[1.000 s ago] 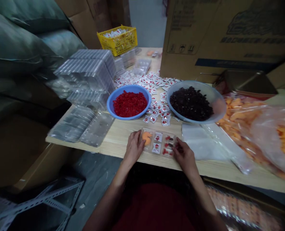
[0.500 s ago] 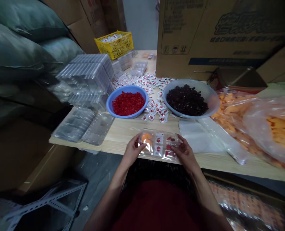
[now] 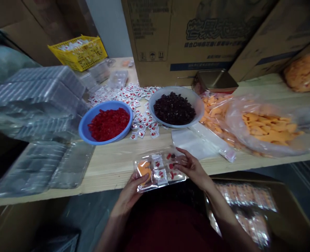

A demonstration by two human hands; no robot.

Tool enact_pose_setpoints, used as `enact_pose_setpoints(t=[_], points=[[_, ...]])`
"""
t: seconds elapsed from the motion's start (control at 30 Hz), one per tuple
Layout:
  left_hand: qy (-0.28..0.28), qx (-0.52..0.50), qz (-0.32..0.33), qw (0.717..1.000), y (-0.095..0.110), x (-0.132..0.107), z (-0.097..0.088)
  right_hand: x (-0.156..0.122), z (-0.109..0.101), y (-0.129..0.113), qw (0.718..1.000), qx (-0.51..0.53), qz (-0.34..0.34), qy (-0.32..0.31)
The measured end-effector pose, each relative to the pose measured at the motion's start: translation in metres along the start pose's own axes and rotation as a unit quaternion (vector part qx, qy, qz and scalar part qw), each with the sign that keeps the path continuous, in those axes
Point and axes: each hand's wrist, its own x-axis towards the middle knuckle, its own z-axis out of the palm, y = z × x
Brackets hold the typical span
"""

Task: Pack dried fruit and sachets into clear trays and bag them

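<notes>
A clear plastic compartment tray (image 3: 152, 182) is held at the table's front edge, tilted with its right end farther away. In its left compartment lie orange dried fruit slices (image 3: 144, 171); two small white printed sachets (image 3: 161, 176) sit in the middle, with red and dark pieces on the right. My left hand (image 3: 131, 190) grips the tray's left end, thumb on top. My right hand (image 3: 193, 168) is closed at the right end, thumb and index finger at the edge; its other fingertips are partly hidden. Beyond stand a blue bowl of red dried fruit (image 3: 110, 124) and a pale bowl of dark dried fruit (image 3: 174, 108).
Stacked clear trays (image 3: 39, 91) and flat lids (image 3: 68, 168) stand left. Loose sachets (image 3: 144, 120) lie between the bowls. A yellow basket (image 3: 81, 56) and cardboard box (image 3: 155, 42) are behind. Right are a bag of orange slices (image 3: 270, 127) and, below, a carton of filled packs (image 3: 249, 196).
My view has swung to the right, showing more of the orange bags and the carton below. The tray has turned so its right end points away, still between both hands.
</notes>
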Motion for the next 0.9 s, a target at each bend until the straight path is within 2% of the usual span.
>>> enact_pose_setpoints(t=[0.07, 0.13, 0.17, 0.23, 0.33, 0.37, 0.43, 0.53, 0.67, 0.77, 0.9], points=[[0.031, -0.030, 0.013, 0.999, 0.001, 0.003, 0.001, 0.003, -0.012, 0.001, 0.995, -0.073, -0.044, 0.054], [0.058, -0.059, 0.030, 0.996, 0.005, 0.005, -0.002, 0.007, -0.024, 0.001, 0.969, -0.195, -0.088, 0.125], [0.068, -0.072, 0.038, 0.994, 0.008, 0.005, -0.004, 0.009, -0.028, 0.001, 0.944, -0.276, -0.102, 0.151], [0.085, -0.093, 0.053, 0.991, 0.014, 0.006, -0.009, 0.017, -0.032, 0.002, 0.868, -0.453, -0.107, 0.173], [0.099, -0.103, 0.066, 0.988, 0.021, 0.006, -0.016, 0.031, -0.024, 0.003, 0.745, -0.649, -0.053, 0.147], [0.101, -0.102, 0.070, 0.987, 0.022, 0.005, -0.018, 0.036, -0.021, 0.001, 0.718, -0.682, -0.026, 0.133], [0.099, -0.100, 0.079, 0.987, 0.024, 0.004, -0.021, 0.045, -0.016, -0.004, 0.691, -0.715, 0.021, 0.103], [0.096, -0.104, 0.092, 0.986, 0.024, 0.000, -0.024, 0.054, -0.017, -0.015, 0.690, -0.718, 0.050, 0.079], [0.101, -0.121, 0.092, 0.983, 0.022, -0.004, -0.023, 0.056, -0.026, -0.025, 0.714, -0.695, 0.042, 0.078], [0.103, -0.131, 0.079, 0.983, 0.019, -0.001, -0.020, 0.056, -0.034, -0.022, 0.752, -0.654, 0.017, 0.079], [0.085, -0.130, 0.075, 0.985, 0.015, 0.007, -0.008, 0.058, -0.050, -0.010, 0.827, -0.561, -0.014, 0.045]])
